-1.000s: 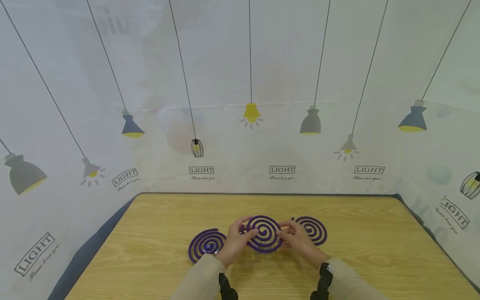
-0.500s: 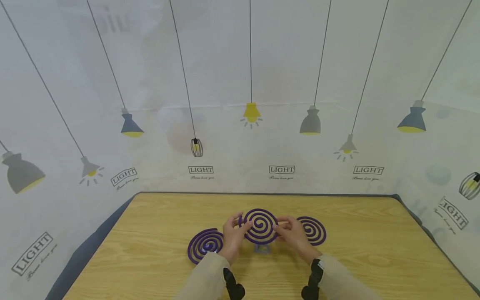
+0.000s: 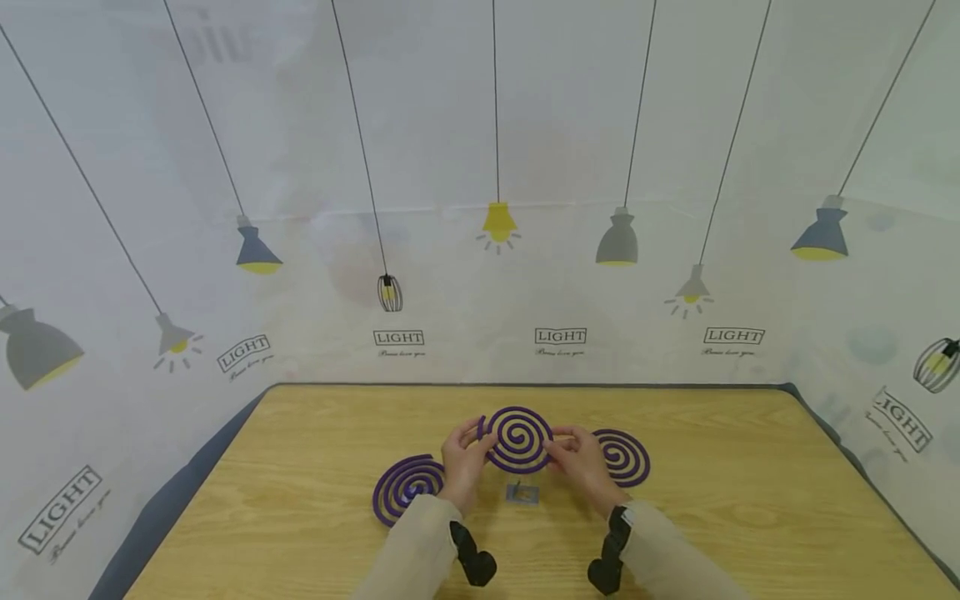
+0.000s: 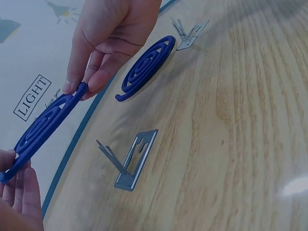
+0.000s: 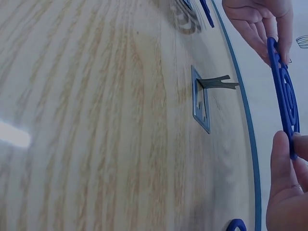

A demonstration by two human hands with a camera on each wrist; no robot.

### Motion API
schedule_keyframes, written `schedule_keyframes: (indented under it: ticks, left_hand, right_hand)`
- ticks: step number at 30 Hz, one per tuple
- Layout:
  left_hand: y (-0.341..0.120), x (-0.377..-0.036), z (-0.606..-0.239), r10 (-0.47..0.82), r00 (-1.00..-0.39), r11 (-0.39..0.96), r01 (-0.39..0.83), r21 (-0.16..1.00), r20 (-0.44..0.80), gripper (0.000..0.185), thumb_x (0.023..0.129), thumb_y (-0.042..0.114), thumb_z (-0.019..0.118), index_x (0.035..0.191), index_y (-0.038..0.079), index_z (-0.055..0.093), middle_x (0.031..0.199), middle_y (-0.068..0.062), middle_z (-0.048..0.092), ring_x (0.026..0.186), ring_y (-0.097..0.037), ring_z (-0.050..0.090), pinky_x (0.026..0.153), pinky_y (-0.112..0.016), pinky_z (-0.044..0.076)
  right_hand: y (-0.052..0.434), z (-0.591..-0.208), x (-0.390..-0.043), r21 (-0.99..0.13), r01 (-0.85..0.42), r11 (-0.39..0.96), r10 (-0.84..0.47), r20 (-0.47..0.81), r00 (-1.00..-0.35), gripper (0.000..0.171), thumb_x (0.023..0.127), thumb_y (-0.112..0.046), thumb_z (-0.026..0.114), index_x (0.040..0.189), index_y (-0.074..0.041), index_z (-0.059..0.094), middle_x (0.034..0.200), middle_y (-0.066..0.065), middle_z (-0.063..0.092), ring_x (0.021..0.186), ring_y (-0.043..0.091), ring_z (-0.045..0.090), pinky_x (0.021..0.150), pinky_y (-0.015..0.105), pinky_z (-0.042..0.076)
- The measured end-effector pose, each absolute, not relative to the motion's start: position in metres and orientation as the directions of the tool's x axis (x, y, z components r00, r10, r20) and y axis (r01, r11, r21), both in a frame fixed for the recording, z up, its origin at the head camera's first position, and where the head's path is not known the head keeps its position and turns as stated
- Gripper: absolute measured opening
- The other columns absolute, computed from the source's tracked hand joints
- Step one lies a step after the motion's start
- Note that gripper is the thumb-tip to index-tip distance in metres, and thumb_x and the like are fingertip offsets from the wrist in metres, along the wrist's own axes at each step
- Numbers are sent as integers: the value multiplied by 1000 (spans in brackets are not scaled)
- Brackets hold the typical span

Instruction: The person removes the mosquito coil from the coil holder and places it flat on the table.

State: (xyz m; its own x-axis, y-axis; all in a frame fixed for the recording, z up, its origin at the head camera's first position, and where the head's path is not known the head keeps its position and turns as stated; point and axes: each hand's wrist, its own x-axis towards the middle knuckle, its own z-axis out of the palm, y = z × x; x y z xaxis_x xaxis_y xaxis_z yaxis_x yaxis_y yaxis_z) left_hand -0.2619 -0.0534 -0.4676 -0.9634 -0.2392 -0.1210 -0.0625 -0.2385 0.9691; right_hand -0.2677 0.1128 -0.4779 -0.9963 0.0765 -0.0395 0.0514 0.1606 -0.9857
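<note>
I am holding the purple coil (image 3: pixel 517 439) up above the metal stand (image 3: pixel 522 493) in the middle of the frame, my left hand (image 3: pixel 462 461) and right hand (image 3: pixel 583 463) each pinching an edge. Next, I think, its middle needs lowering onto the stand's spike.

Left hand (image 3: pixel 462 457), right hand (image 3: pixel 581 460) raised, fingertips pinching

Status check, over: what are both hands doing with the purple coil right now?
Left hand and right hand pinch opposite edges of the purple coil, lifted off the table. Metal stand sits below it, prong up. Two more coils lie flat either side; nothing in the way.
</note>
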Motion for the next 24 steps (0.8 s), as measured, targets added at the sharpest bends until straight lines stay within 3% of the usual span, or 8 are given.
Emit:
schedule_keyframes:
  ticks: [10,17,24]
  left_hand:
    - [-51,-269,-477,-243,-966,-149,-52,987,-88,35,85,-1,57,119,-3,54,111,-21,55,94,-24,57,78,-30,50]
    - [-47,-273,-490,-266,-962,15,-68,998,-62,40,83,-4,54,123,-1,52,95,-14,56,80,-19,55,62,-26,49]
    - [-44,-273,-495,-271,-961,109,-85,990,-53,45,79,-7,54,123,-1,51,88,-13,54,75,-19,55,59,-24,48]
  right_hand:
    - [115,-484,-278,-986,60,155,91,-46,-995,30,85,-3,57,113,6,52,90,17,63,68,16,60,67,38,53]
    - [116,-489,-284,-983,63,171,121,-42,-992,27,86,-1,56,111,7,54,89,19,62,67,15,58,64,35,54]
    - [117,-496,-288,-978,68,195,143,-40,-989,22,85,1,56,106,9,55,86,19,61,60,16,57,55,30,52]
